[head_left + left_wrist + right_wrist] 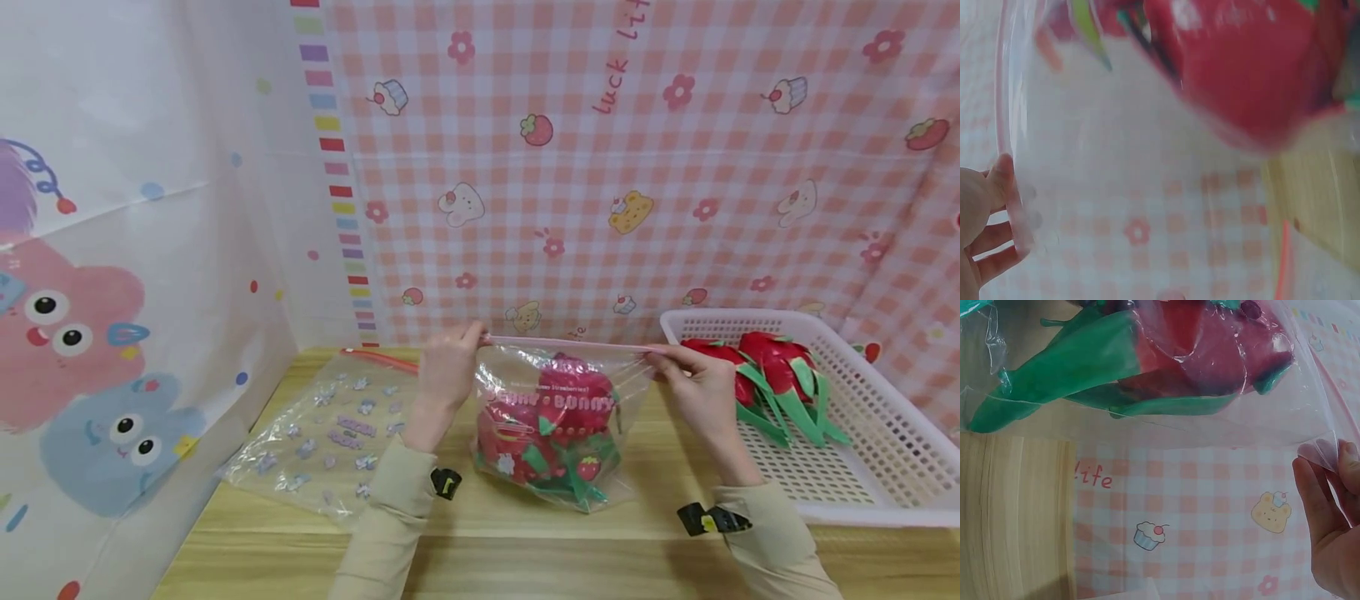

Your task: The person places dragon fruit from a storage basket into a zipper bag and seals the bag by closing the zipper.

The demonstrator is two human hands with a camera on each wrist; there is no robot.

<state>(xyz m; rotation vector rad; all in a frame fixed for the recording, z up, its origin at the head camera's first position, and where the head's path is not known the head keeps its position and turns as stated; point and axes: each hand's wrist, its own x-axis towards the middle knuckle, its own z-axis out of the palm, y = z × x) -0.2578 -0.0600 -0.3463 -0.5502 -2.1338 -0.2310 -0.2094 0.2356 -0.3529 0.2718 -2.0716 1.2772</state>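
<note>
A clear zip bag with pink printing is held up at the middle of the table. Inside it sit several red toy dragon fruits with green leaves, heaped toward the bottom. My left hand pinches the left top corner of the bag, at the pink zip strip. The opposite top corner is pinched between the thumb and fingers of my right hand. Stretched between both hands, the strip runs nearly straight. In the right wrist view, green leaves show through the plastic.
On the left lies a second clear bag with an orange-red zip strip, flat on the wooden table. At the right stands a white plastic basket holding more dragon fruits. A checked cloth hangs behind the table.
</note>
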